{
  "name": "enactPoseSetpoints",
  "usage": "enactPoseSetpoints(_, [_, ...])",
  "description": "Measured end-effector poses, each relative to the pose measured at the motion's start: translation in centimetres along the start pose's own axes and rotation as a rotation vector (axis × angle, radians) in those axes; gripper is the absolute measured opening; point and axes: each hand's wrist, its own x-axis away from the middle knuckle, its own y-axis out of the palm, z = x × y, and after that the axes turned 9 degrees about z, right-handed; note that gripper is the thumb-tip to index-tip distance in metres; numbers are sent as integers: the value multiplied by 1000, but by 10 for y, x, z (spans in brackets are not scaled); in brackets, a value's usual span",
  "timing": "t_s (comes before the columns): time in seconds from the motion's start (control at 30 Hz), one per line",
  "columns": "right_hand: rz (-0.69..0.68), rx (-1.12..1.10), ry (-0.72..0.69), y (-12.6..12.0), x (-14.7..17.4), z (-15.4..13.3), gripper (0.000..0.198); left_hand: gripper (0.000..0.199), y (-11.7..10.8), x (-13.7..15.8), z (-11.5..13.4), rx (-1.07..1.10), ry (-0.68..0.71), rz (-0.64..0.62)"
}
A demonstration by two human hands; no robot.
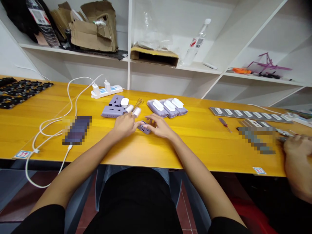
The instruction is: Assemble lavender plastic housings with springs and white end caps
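Observation:
On the yellow table, a small purple plastic housing [144, 128] with dark slots lies between my two hands. My left hand [124, 126] is palm down with fingers stretched forward beside a white rounded piece [136, 112]; its thumb reaches the housing's left end. My right hand [159, 126] is at the housing's right side, fingers bent and apart, thumb over the housing. Whether it presses on it is hard to see. Just beyond my left hand are a long purple case [112, 111], a shorter purple case [116, 100], a white socket piece [124, 102] and coiled springs [138, 103].
Three purple cases with white tops [168, 106] stand behind my right hand. A power strip [107, 91], cables and a blurred phone-like item [77, 130] are at left. Rightward are a screwdriver [224, 124], a strip of white parts [248, 114] and another person's hand [298, 149].

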Motion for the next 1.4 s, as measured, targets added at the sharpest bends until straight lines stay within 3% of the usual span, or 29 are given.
enactPoseSetpoints(0.07, [-145, 48, -36, 3, 3, -3, 51, 72, -1, -1, -2, -59, -100, -68])
enactPoseSetpoints(0.13, [-193, 94, -36, 6, 4, -2, 50, 79, 1, -1, -4, -72, -147, -102])
enactPoseSetpoints(0.37, [-113, 85, 31, 3, 6, 11, 53, 72, 12, 5, -8, 109, -29, -121])
enactPoseSetpoints(0.53, [-33, 113, 1, -1, 3, 10, 29, 76, 22, 8, -11, 240, 83, -117])
enactPoseSetpoints(0.77, [131, -129, 59, 5, 2, 3, 32, 67, 27, 3, -8, 448, 115, 116])
enactPoseSetpoints(0.9, [143, -333, 115, 14, 3, 4, 39, 46, 27, 1, -7, 559, 130, 206])
enactPoseSetpoints(1.03, [139, -432, 140, 21, 2, 4, 42, 40, 24, 1, -6, 620, 109, 254])
enactPoseSetpoints(1.27, [198, -398, 139, 16, 0, -1, 24, 38, 21, -2, -7, 585, 175, 395])
enactPoseSetpoints(1.4, [268, -322, 181, 13, -2, 4, 19, 46, 24, -8, -16, 469, 207, 350])
